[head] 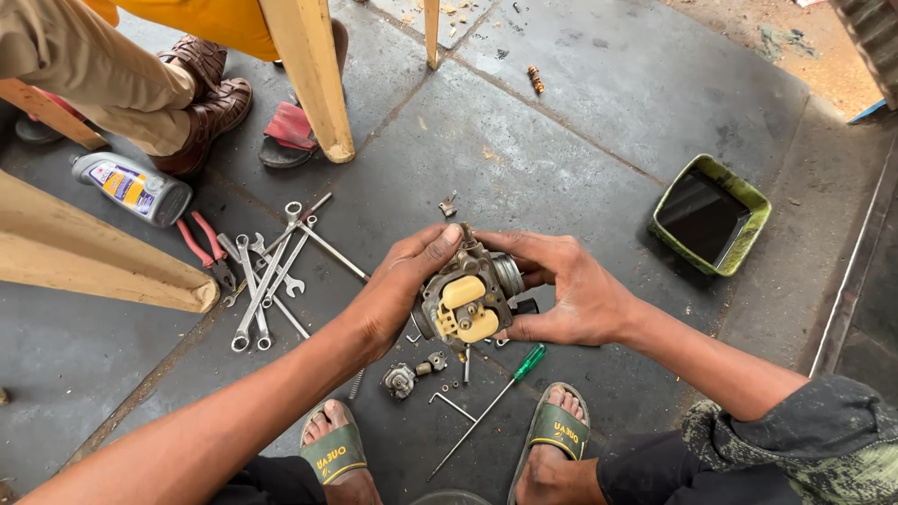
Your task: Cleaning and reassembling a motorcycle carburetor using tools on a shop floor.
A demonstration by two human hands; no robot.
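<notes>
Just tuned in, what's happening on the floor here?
A person crouched on the floor holds a metal carburetor with yellow floats up in both hands, left hand and right hand gripping its sides. Below it lie small loose parts and a green-handled screwdriver. Wrenches, red pliers and a green tray sit nearby.

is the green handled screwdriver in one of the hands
No, the green-handled screwdriver lies on the floor while both hands hold the carburetor.
</notes>
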